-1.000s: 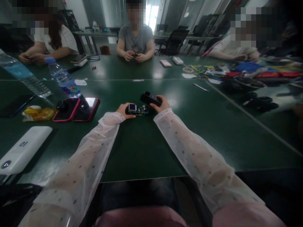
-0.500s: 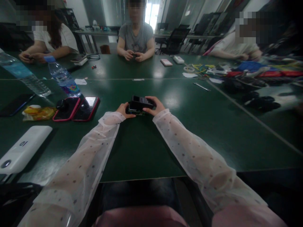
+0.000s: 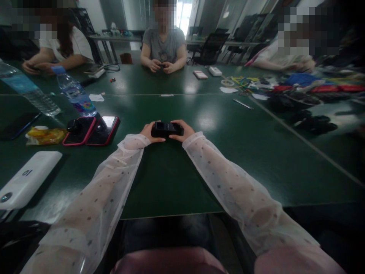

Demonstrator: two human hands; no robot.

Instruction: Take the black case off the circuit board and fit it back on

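Note:
A small black electronic device (image 3: 165,130) with a screen-like recess and small marks on its top is held just over or on the green table (image 3: 171,175); I cannot tell which. Its left end sits in my left hand (image 3: 148,132), thumb along the near side. Around the right end curl the fingers of my right hand (image 3: 186,130), with the thumb on the near edge. The black casing looks level, and no circuit board shows. My far fingers are partly hidden behind the device. Sheer dotted sleeves cover both forearms.
To the left are two red-edged phones (image 3: 102,131), a white power bank (image 3: 31,177), a yellow packet (image 3: 45,136) and water bottles (image 3: 75,93). A pen (image 3: 243,104) and a heap of cables (image 3: 239,82) lie right. Other people sit across, one in a grey shirt (image 3: 164,43).
The black upper casing, tilted above a green circuit board before, has come down level over it. The board is now out of sight. Both hands stay at the device's ends.

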